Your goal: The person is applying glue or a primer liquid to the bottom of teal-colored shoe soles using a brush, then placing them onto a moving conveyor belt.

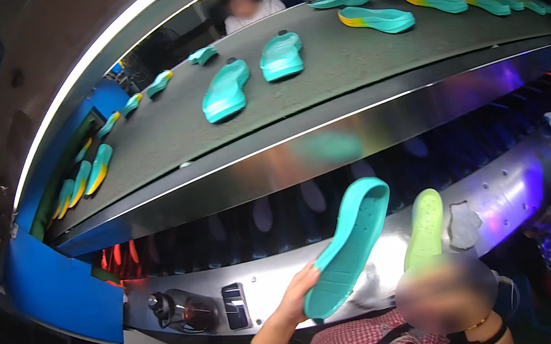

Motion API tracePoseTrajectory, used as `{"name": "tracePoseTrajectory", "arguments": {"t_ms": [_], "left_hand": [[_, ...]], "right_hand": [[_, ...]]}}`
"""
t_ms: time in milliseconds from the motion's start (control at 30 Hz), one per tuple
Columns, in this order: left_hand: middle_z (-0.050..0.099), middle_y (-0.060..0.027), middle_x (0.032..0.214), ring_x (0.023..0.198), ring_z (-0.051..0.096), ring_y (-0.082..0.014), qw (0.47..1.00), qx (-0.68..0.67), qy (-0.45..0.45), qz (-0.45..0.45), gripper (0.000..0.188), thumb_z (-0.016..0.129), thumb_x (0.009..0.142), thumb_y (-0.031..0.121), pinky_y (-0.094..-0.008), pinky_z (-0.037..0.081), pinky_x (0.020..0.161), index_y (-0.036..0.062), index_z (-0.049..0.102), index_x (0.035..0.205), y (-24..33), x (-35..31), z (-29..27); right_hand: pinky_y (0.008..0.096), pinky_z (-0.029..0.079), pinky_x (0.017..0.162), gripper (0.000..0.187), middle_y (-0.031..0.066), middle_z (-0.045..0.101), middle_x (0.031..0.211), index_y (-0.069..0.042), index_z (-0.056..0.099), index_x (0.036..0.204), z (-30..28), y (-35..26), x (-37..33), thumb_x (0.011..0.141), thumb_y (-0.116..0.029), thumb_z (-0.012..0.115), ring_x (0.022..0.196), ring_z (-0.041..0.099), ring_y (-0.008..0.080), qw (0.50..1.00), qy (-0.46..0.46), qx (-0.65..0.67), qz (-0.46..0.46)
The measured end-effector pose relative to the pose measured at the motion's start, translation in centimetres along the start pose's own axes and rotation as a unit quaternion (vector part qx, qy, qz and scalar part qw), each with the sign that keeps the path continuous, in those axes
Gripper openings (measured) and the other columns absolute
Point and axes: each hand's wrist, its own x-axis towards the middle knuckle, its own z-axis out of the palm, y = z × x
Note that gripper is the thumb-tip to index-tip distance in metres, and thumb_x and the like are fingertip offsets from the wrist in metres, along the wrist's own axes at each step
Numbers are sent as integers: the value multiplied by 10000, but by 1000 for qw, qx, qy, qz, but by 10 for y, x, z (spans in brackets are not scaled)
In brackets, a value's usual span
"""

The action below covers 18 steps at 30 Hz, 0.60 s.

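left hand: fingers curled round the heel end of a teal shoe sole, held up tilted before the steel conveyor housing | right hand: hidden behind a blur, grip cannot be told, a lime-green sole standing above it | more teal soles lie on the grey belt above

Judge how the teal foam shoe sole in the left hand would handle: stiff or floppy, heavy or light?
The teal foam shoe sole, pinched at one end by the left hand, stands straight without drooping: probably fairly stiff. That fingertip grip suggests it is light.
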Motion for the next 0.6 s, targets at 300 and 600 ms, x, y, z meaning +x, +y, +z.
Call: {"name": "tracePoseTrajectory", "arguments": {"t_ms": [300,600], "left_hand": [[333,-235,1411,1315,282,-434,862,-377,-56,335,618,347,938,407,-582,235,1075,-50,317,1353,210,9,-76],[536,-217,1234,1190,462,-349,455,723,336,397,452,605,854,293,-408,337,1035,-7,555,1189,213,126,-47]], "right_hand": [[240,501,606,300,259,629,1043,110,577,1075,-12,45,-5,813,-32,607,633,617,177,946,194,254,-56],[265,509,732,324,205,643,1017,103,582,1058,-9,65,-3,740,62,632,832,639,206,940,263,217,-5]]}}
